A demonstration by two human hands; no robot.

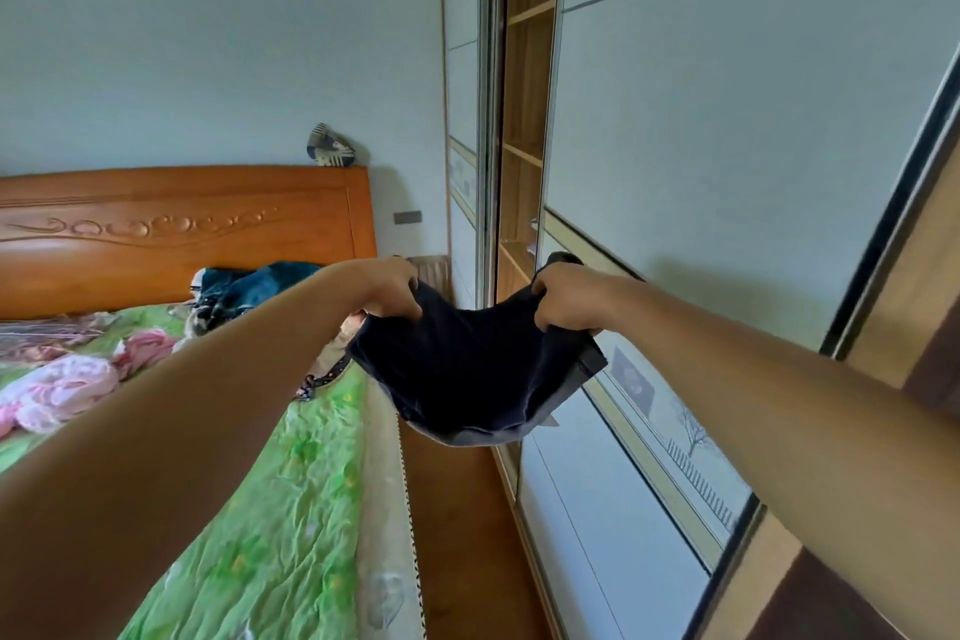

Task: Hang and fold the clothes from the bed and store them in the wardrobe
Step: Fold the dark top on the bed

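Both arms are stretched forward, and between them hangs a dark navy garment [467, 369]; the left hand [392, 288] is closed on its left upper edge, and the right hand [566, 299] is closed on its right upper edge, the fingers curled tight into the cloth; the middle of the garment sags down in a curve, and a lighter grey lining shows at its lower edge. The garment is in the air above the strip of brown floor [467, 535] that runs between the bed [270, 509] and the wardrobe [727, 146], so it is just beside the bed's right edge and not on it.

On the bed, which has a green crumpled cover, lie more clothes: a pink garment [67, 387] far to the left of the held one; a dark teal garment [260, 283] near the wooden headboard [182, 229]; a small patterned piece [324, 377] at the bed's right edge, partly hidden behind the left arm. On top of the headboard, at its right end, sits a small patterned thing [330, 146]; I cannot tell what it is.

To the right of the bed, the wardrobe has pale sliding doors; between two of them a gap is open, and wooden shelves [527, 83] are visible inside.
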